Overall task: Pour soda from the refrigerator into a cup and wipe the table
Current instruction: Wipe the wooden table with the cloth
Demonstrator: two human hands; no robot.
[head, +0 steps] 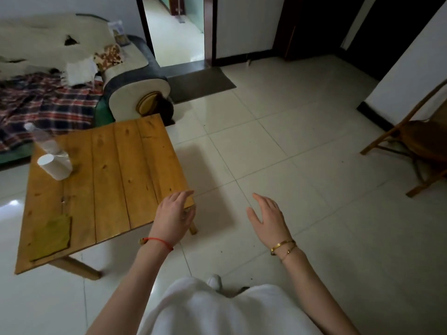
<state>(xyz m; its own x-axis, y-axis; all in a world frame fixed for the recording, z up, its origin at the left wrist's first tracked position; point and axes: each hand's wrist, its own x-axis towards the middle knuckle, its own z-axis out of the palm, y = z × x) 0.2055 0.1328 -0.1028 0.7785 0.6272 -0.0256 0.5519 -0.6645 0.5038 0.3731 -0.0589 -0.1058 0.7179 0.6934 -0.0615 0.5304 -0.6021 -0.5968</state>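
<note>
A low wooden table (125, 175) stands at the left. On its far left corner a white paper cup (54, 165) stands beside a clear plastic bottle (43, 139) with a white cap. A green cloth (52, 236) lies flat on the table's near left part. My left hand (173, 218) hovers over the table's near right corner, fingers apart and holding nothing. My right hand (267, 217) is out over the tiled floor to the right of the table, open and empty. No refrigerator is in view.
A sofa (130, 76) with a plaid blanket and white covers sits behind the table. An open doorway (176, 30) with a dark mat (200, 85) lies ahead. A wooden chair (420, 141) stands at the right. Pale tiled floor spreads between them.
</note>
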